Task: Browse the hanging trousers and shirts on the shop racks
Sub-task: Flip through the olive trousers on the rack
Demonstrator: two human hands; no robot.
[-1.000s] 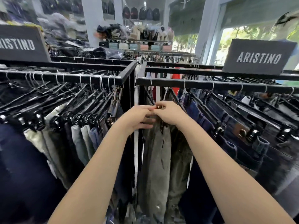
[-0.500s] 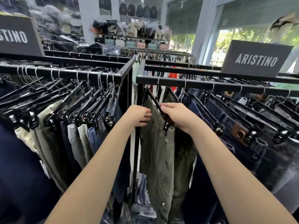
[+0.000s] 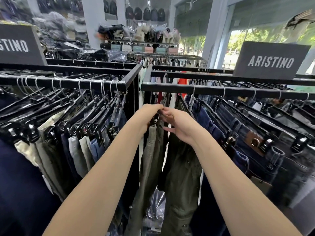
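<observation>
Parted gap [image 3: 166,150] between packed trousers [image 3: 150,159]

1. I see daylight through tall windows [image 3: 242,43] on the right, trees outside.
2. A white pillar [image 3: 92,23] stands at the back.
3. Dark backpacks [image 3: 146,13] line the far wall above a cluttered shelf [image 3: 143,42].

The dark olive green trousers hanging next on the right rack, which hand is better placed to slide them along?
Probably the right hand: it rests against the dark olive green trousers, while the left hand grips the lighter olive pair's black hanger.
</observation>
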